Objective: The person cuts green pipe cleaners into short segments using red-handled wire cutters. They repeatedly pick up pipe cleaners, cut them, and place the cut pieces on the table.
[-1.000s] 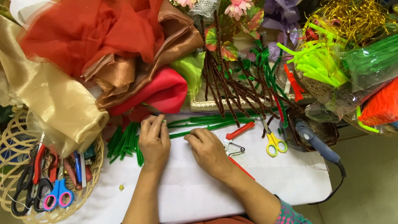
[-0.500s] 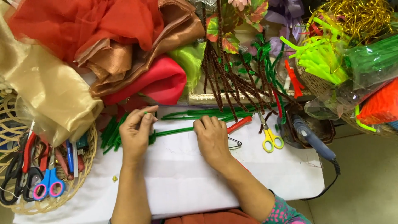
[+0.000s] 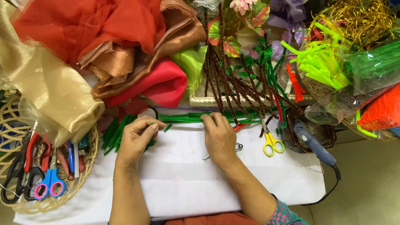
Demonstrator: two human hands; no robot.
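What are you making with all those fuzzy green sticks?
A person's two hands are working on green pipe cleaners lying on a white sheet. The left hand pinches a short green piece at its fingers, and the right hand rests on the long green bundle. Yellow scissors lie to the right, and a wicker basket of scissors sits at the left.

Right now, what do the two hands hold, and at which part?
The left hand pinches a short green stem piece at its end. The right hand rests on the long green stems; its grip cannot be told.
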